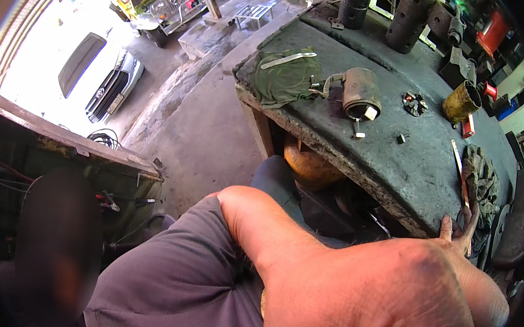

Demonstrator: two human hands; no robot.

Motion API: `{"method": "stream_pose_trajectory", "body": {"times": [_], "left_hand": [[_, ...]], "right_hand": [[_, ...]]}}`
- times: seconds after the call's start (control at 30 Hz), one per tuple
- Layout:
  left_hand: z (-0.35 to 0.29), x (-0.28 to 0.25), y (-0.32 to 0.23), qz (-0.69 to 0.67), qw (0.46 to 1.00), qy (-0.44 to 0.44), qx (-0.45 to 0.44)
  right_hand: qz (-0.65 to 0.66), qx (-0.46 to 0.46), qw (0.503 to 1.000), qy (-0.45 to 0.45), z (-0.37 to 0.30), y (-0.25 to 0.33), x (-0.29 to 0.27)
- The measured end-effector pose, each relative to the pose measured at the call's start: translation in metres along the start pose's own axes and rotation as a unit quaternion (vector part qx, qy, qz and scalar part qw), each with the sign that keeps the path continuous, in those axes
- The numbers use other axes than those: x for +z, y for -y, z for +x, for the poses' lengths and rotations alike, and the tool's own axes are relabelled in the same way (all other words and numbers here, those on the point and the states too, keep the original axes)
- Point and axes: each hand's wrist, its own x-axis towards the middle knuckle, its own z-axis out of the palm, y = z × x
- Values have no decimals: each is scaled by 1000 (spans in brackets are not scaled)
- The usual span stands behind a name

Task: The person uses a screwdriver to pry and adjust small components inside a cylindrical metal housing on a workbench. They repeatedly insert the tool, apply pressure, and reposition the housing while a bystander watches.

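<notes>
Large and close, a bare bent arm (304, 248) crosses the lower middle from a grey short sleeve (207, 221); no fingers of my left hand show. At the right, my right hand (457, 233) rests at the workbench's near edge, thumb and one finger stretched up and apart. That finger touches or overlaps the lower end of a thin flat strip (461, 171); I cannot tell whether it grips it. Right beside lies a crumpled dark, dirty glove or rag (482, 176). Farther left on the dark workbench (394, 150) lies a brown metal cylinder (362, 91) with a small rod below it.
A green cloth (288, 82) bears another pale strip (288, 60). Small metal parts (415, 103), a yellow rusty can (462, 101) and perforated dark cylinders (410, 21) stand about. Under the bench is a yellow rounded object (308, 164). A blurred dark shape (59, 239) fills the lower left.
</notes>
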Motion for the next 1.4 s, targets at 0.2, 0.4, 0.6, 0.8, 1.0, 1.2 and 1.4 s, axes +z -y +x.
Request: {"method": "stream_pose_trajectory", "body": {"times": [0.2, 0.4, 0.6, 0.8, 1.0, 1.2, 1.4], "left_hand": [[4, -2, 1, -34, 999, 24, -33], [-1, 2, -2, -51, 998, 27, -33], [4, -5, 2, -81, 994, 62, -33], [5, -13, -13, -92, 992, 80, -18], [9, -19, -9, -144, 979, 144, -33], [-19, -74, -34, -73, 959, 247, -122], [-80, -117, -114, 291, 907, -51, -301]], "right_hand": [[15, -61, 998, -25, 2, 15, -6], [11, -53, 998, -14, 6, 20, -4], [51, -84, 995, -17, 2, 25, -1], [50, -76, 995, -43, 5, 32, -1], [39, -76, 996, -37, 4, 38, 5], [30, -56, 997, -45, 0, 41, 6], [35, -94, 992, -71, -15, 29, -1]]}}
